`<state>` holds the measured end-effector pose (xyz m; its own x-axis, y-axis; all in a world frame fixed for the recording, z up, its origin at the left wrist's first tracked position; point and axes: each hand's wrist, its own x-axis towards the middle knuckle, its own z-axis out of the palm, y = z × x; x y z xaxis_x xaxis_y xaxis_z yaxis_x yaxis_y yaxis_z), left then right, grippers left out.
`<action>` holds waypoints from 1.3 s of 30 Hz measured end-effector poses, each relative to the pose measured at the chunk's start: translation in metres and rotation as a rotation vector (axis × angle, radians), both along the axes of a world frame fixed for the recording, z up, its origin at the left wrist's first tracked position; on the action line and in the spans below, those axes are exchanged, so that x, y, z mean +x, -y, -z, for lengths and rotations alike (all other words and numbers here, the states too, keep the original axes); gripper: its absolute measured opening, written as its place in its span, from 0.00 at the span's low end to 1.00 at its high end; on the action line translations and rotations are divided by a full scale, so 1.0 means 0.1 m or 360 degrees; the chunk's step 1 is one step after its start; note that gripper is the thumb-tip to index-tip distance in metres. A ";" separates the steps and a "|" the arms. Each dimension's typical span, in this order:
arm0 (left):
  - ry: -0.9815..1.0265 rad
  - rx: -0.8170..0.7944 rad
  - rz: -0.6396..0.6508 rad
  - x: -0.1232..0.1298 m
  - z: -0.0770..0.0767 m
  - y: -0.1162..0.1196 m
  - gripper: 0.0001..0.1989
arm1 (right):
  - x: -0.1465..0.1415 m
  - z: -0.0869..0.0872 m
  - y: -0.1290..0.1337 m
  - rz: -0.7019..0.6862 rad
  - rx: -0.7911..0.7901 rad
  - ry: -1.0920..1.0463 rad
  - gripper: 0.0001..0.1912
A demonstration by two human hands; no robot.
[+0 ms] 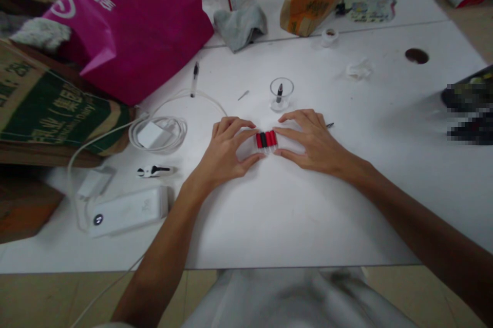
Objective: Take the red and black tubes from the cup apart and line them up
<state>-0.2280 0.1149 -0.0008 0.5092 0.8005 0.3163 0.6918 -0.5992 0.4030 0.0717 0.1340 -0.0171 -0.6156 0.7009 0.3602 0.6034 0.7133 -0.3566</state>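
Observation:
A short row of small red and black tubes (pixel 268 138) with clear lower ends lies side by side in front of me; their exact kind is too small to tell. My left hand (pixel 225 149) grips the row's left end between thumb and fingers. At the right end, my right hand (pixel 318 140) pinches it the same way, index finger raised a little. Just beyond stands a clear cup (pixel 275 105) with a dark-tipped pen (pixel 280 93) in it. A thin dark tip pokes out behind my right hand.
To the left lie a coiled white cable (pixel 177 135), nail clippers (pixel 156 171) and a white power bank (pixel 129 211). A magenta bag (pixel 142 30) and a green-brown sack (pixel 65 107) crowd the far left. A pen (pixel 194 79), grey cloth (pixel 241 25) and tape roll (pixel 329 37) lie farther back.

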 end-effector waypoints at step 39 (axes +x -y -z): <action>0.1110 -0.0138 -0.0623 0.14 -0.11 0.03 0.28 | 0.09 -1.60 -0.84 0.0458 0.0567 -0.0525 0.27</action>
